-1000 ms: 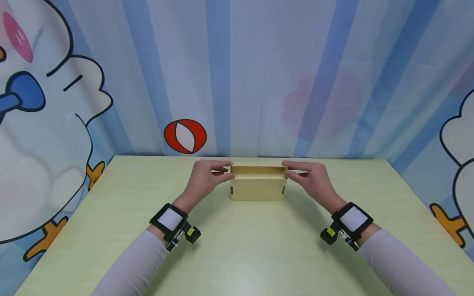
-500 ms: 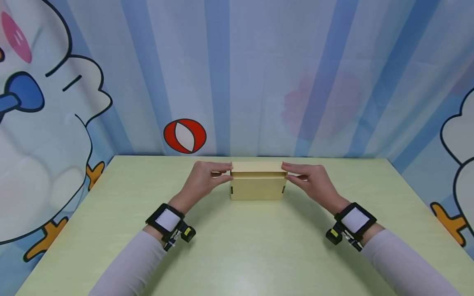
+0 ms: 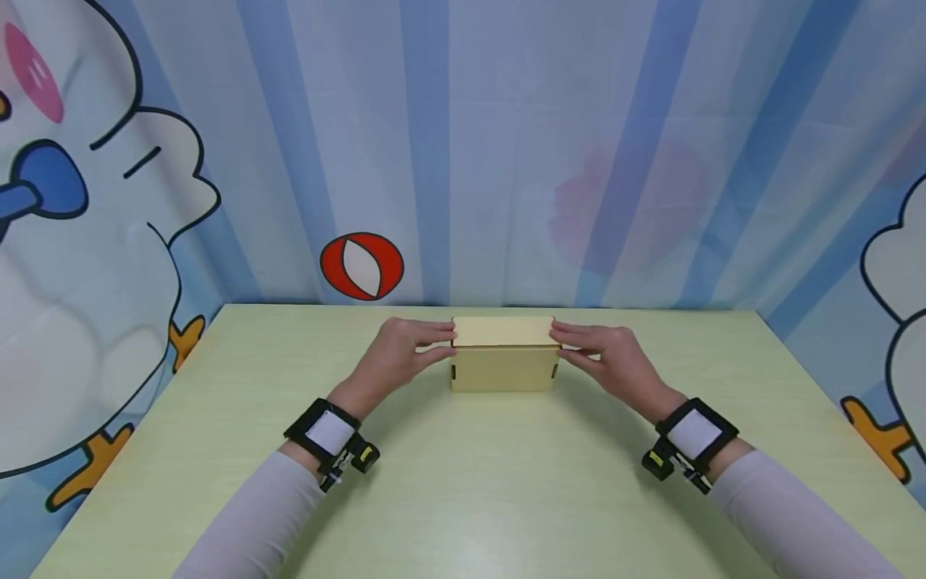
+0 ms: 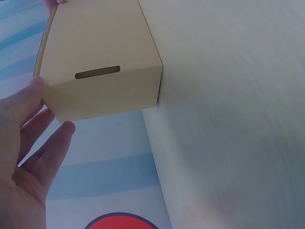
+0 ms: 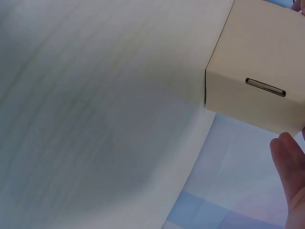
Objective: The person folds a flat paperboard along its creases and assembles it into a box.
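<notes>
A pale wooden-looking box [image 3: 504, 371] stands near the far edge of the table, its lid [image 3: 504, 331] lying flat over the top. At its left end my left hand [image 3: 399, 352] touches the lid's side with straight fingers. The thumb [image 4: 37, 84] meets the front top corner in the left wrist view. My right hand [image 3: 608, 354] mirrors this at the right end, fingers extended along the lid's side and thumb at the front corner. The right wrist view shows only part of that hand. A narrow slot marks each lower front corner of the box.
The light wooden table [image 3: 499, 482] spreads out in front of the box. Behind it hangs a blue striped curtain [image 3: 477, 161] printed with a red and white ball [image 3: 391, 265] and cartoon figures. Each wrist carries a strapped camera mount.
The box's lid has swung down towards me, from raised at the back to flat over the top. Both hands have followed it slightly downwards, staying at its two ends.
</notes>
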A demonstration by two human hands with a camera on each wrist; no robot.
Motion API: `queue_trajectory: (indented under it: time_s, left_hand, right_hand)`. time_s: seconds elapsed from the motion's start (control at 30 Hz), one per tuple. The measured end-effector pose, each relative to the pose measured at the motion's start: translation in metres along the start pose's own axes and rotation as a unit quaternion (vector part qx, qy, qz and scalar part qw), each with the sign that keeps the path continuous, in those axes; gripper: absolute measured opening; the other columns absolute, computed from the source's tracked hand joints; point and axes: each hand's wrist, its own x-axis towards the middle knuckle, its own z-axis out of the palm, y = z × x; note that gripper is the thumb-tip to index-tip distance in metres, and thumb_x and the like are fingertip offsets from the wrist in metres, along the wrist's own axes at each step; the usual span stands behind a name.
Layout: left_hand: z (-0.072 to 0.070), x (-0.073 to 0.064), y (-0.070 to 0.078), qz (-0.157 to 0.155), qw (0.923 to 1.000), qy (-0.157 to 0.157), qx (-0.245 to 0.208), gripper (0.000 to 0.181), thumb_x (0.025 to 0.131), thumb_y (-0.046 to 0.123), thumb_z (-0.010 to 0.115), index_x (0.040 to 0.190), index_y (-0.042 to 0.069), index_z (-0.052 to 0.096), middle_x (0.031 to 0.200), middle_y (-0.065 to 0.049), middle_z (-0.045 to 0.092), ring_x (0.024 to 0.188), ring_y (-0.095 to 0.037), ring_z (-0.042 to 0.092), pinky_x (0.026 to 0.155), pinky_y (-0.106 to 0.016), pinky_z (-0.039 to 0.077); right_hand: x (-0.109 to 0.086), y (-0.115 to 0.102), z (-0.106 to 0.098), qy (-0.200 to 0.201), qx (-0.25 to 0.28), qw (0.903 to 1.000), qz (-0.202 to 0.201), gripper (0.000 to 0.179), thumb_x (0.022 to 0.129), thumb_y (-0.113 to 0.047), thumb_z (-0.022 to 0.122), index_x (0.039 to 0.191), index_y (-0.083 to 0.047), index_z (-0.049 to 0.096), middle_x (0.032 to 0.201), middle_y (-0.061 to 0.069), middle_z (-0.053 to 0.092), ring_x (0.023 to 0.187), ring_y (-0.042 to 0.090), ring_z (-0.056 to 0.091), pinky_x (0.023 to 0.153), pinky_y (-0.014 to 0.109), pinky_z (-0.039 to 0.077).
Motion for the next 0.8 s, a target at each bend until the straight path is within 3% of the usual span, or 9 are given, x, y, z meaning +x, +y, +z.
queue_trajectory:
  time_s: [0.43,0.8]
  left_hand:
    - [-0.0035,0.0011,0.003,0.026,0.9973,-0.013,0.068,0.029,0.087,0.022,0.075,0.114,0.012,0.075,0.117,-0.008,0.073,0.11,-0.021,0.071,0.096,-0.038,0.055]
    - [-0.0073,-0.0007,0.0082,0.046,0.9928,-0.015,0.109,0.026,0.089,0.022,0.074,0.112,0.011,0.076,0.118,-0.008,0.073,0.109,-0.021,0.071,0.097,-0.038,0.055]
  right_hand:
    - [0.0002,0.0003,0.0035,0.016,-0.089,0.9922,-0.085,0.038,0.084,-0.008,0.076,0.121,-0.006,0.071,0.126,0.012,0.068,0.108,0.027,0.071,0.088,0.044,0.057]
    - [0.0008,-0.0033,0.0053,0.043,-0.113,0.9852,-0.121,0.04,0.08,-0.005,0.078,0.12,-0.005,0.071,0.123,0.013,0.07,0.102,0.027,0.073,0.084,0.043,0.059]
